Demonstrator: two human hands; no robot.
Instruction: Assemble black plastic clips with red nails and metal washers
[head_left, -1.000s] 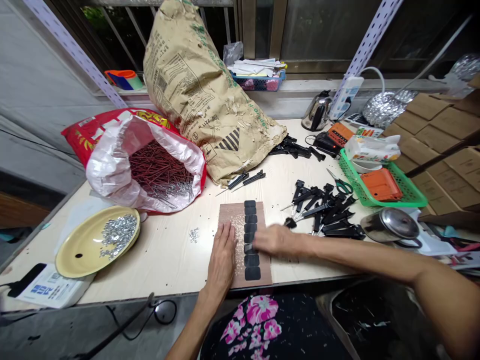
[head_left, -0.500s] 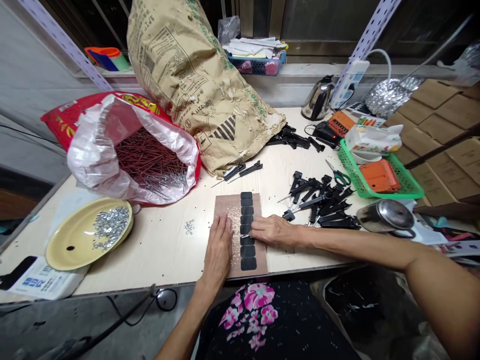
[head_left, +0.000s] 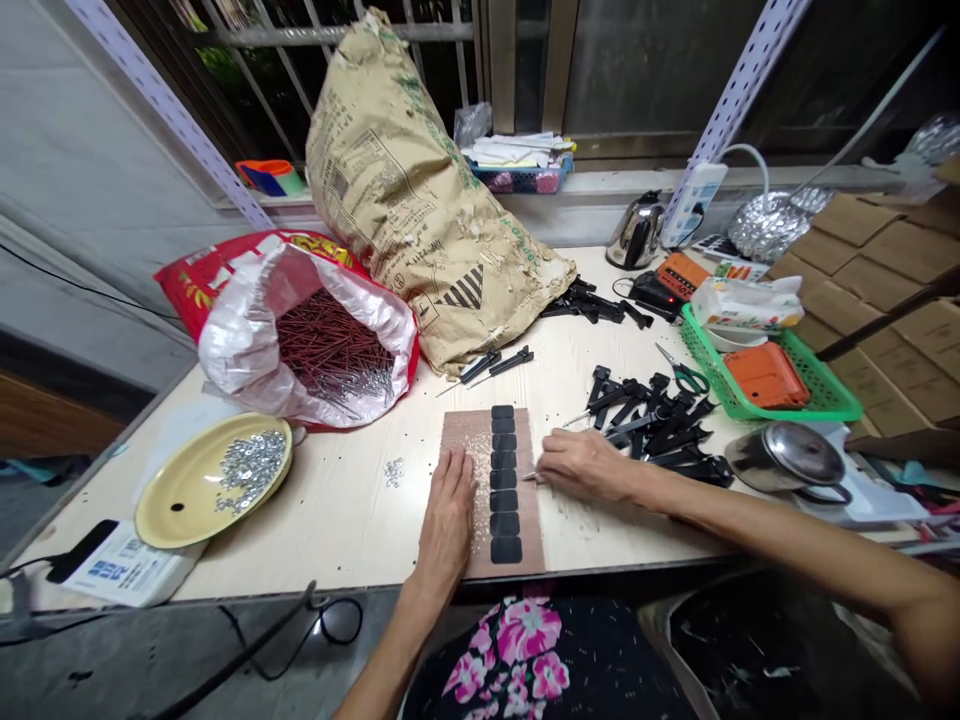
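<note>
My left hand (head_left: 448, 515) lies flat on the left part of a brown board (head_left: 531, 540), fingers stretched out and holding nothing. Down the board runs a column of several black rounded pads (head_left: 505, 498). Just right of the column, my right hand (head_left: 579, 464) is closed in a pinch. A small thin, pale tip (head_left: 531, 477) sticks out of its fingertips toward the pads; the rest is hidden in the fingers. Pale specks are scattered on the board beside my left fingers. A little pile of small shiny metal pieces (head_left: 393, 472) lies left of the board.
Black tool-like pieces (head_left: 660, 425) lie heaped at right, near scissors (head_left: 684, 372), a green basket (head_left: 844, 402) and a metal lidded pot (head_left: 780, 460). At left are a yellow dish (head_left: 161, 500) of metal pieces and a red sack (head_left: 187, 275) of reddish-brown rods. A paper sack (head_left: 420, 200) leans behind.
My right hand has moved off the pads to the right edge of the board. My left hand stays flat on the board. The camera view has shifted slightly.
</note>
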